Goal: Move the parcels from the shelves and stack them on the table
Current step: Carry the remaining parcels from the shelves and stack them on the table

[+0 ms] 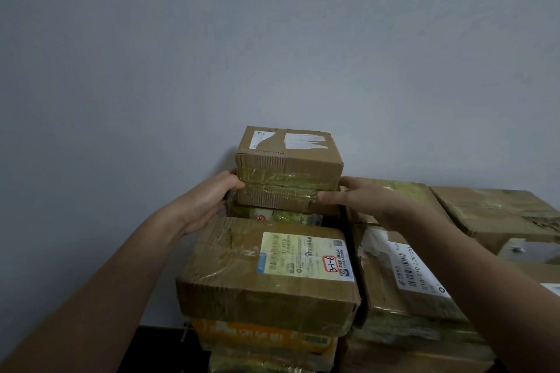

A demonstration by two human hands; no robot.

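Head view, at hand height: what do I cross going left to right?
First the left hand → small taped box held between both hands → right hand → brown parcel at the far right.

The front parcel (266, 263) lies on an under parcel (263, 339). Directly behind the front parcel and higher, the small parcel (288, 169) sits on a lower parcel (281, 216). The left hand (206, 203) is on its left side and the right hand (363, 200) on its right. Just right of the front parcel lies a long parcel (403, 281); farther right and back, a far parcel (497, 212).
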